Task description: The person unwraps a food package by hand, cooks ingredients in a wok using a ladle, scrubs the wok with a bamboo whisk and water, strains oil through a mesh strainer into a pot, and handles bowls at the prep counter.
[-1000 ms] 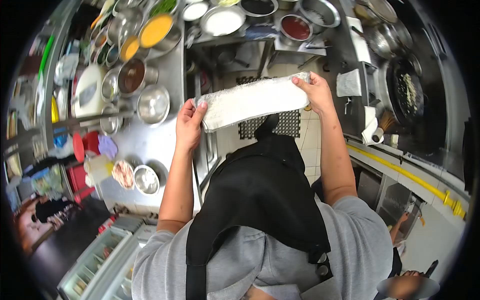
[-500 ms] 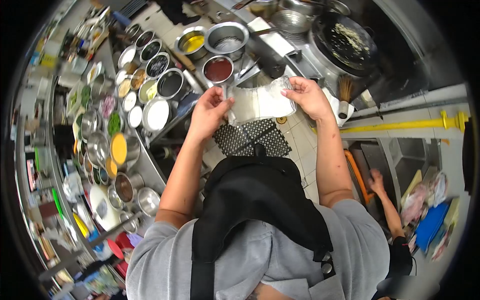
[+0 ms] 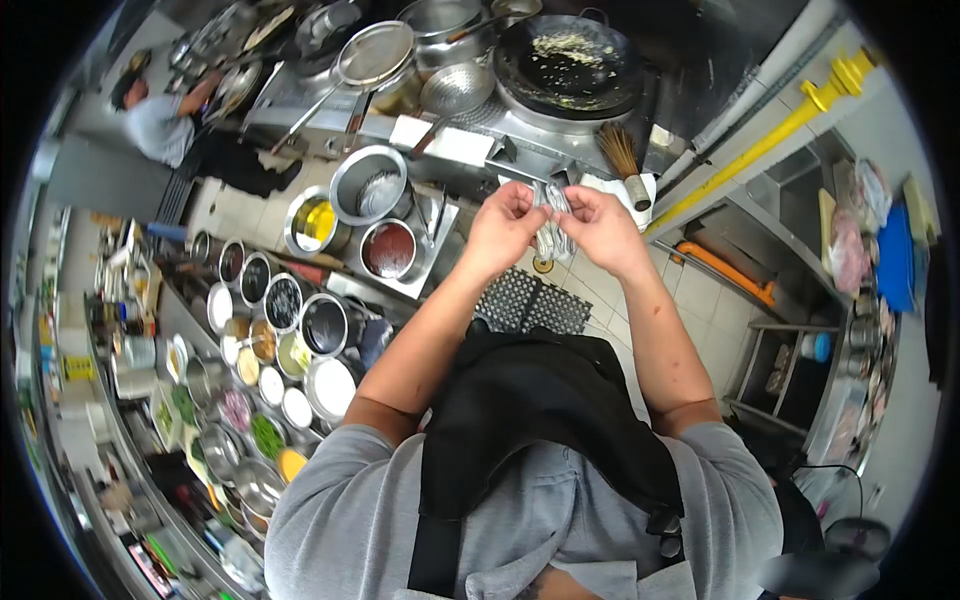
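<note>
A white cloth (image 3: 552, 240), bunched into narrow folds, is held in front of me at chest height. My left hand (image 3: 503, 232) pinches its left side with thumb and fingers. On the other side my right hand (image 3: 603, 232) grips the folds, its fingertips close to those of the left. Part of the cloth is hidden behind the fingers. Just beyond my right hand, a bamboo wok brush (image 3: 622, 160) lies at the stove's edge. A black wok (image 3: 570, 70) with pale food bits inside sits on the burner farther ahead.
Left of my hands stand a pot of red sauce (image 3: 390, 250), a pot with yellow liquid (image 3: 316, 222) and a large steel pot (image 3: 370, 187). Several ingredient bowls line the left counter. A yellow pipe (image 3: 765, 140) runs at right. Another person (image 3: 160, 125) stands far left.
The cloth was stretched wide between my hands and is now gathered into folds, with the hands close together. The view has turned, bringing more of the stove into sight.
</note>
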Available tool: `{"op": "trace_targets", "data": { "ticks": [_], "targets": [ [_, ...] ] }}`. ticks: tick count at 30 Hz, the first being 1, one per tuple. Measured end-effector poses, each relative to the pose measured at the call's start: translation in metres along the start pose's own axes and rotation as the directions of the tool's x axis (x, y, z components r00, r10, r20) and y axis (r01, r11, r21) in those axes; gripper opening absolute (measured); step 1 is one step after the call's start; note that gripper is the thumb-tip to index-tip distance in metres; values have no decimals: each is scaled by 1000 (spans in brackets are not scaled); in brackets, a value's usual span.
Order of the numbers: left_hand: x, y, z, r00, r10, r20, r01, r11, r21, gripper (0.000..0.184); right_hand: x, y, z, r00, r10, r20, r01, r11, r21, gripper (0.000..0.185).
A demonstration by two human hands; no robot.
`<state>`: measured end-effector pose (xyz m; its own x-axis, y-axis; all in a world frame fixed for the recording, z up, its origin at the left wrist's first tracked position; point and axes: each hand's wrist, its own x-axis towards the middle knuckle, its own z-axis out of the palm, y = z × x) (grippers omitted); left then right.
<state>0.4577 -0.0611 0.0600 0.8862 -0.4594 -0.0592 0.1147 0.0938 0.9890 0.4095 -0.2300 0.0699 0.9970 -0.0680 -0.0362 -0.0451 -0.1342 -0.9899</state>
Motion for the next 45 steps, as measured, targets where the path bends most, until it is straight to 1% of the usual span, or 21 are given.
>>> {"op": "trace_targets", "data": {
  "ticks": [5,6,7,9,10,12,15,17,18,21,24,26,29,31,33,37,39,40,41,42,45],
  "targets": [
    [20,-10,-16,991,87,99,-112,951,289,32,-16,-3,18,990,-2,-138,-13,994,-109,30],
    [27,-18,-23,977,21,211,-98,927,361,23,-16,9,23,985,0,-175,-4,1000,-23,34],
    [23,4,-23,969,-20,247,-110,859,501,35,-17,8,32,978,4,-208,9,998,65,39],
    [29,10,-26,957,86,276,-270,605,749,45,-25,4,35,976,191,-103,-145,927,345,46],
    [37,10,-28,952,-36,304,-195,695,692,47,-28,9,34,979,179,-100,-118,892,437,44],
    [45,-1,-29,932,-12,363,-249,707,662,45,-31,27,23,982,157,-104,-81,852,518,43],
    [44,7,-23,889,-29,457,-264,783,563,31,-41,65,0,904,351,-244,-136,778,614,49],
    [41,13,-24,840,-6,543,17,1000,-15,18,-54,91,-2,864,407,-298,-39,643,765,57],
    [47,11,-32,844,15,536,-15,1000,-4,17,-57,96,-3,956,274,-103,-18,406,914,63],
    [55,4,-60,897,-85,435,167,974,-153,31,-52,74,27,977,70,-201,144,476,868,54],
    [48,15,-72,942,-222,253,277,937,-211,34,-27,55,42,957,192,-217,61,597,800,40],
    [50,0,-82,955,-152,255,194,969,-151,36,-12,46,53,953,191,-235,50,665,746,42],
    [53,-42,-93,986,44,164,-38,999,-37,36,0,20,71,943,277,-183,-4,561,828,35],
    [38,-39,-92,987,140,-79,-87,878,471,33,10,24,82,962,269,-55,-130,621,773,34],
    [31,-55,-91,939,296,-173,-194,875,444,30,22,36,98,965,262,-2,-181,673,717,30],
    [22,-68,-118,951,124,-282,19,891,453,29,40,37,122,957,278,88,-268,718,642,27],
    [19,-74,-138,951,76,-300,73,887,455,29,44,33,137,981,193,-5,-154,800,580,31],
    [19,-78,-149,975,-137,-177,151,986,73,34,50,38,137,977,207,53,-197,776,599,34],
    [16,-84,-158,961,-275,24,269,911,-311,39,54,42,138,969,231,83,-231,748,622,33],
    [7,-56,-165,904,-422,68,413,821,-394,38,57,43,140,974,206,93,-218,748,627,34],
    [2,-58,-186,942,-318,108,332,834,-440,36,71,49,133,973,192,130,-230,725,650,35]
  ]
}}
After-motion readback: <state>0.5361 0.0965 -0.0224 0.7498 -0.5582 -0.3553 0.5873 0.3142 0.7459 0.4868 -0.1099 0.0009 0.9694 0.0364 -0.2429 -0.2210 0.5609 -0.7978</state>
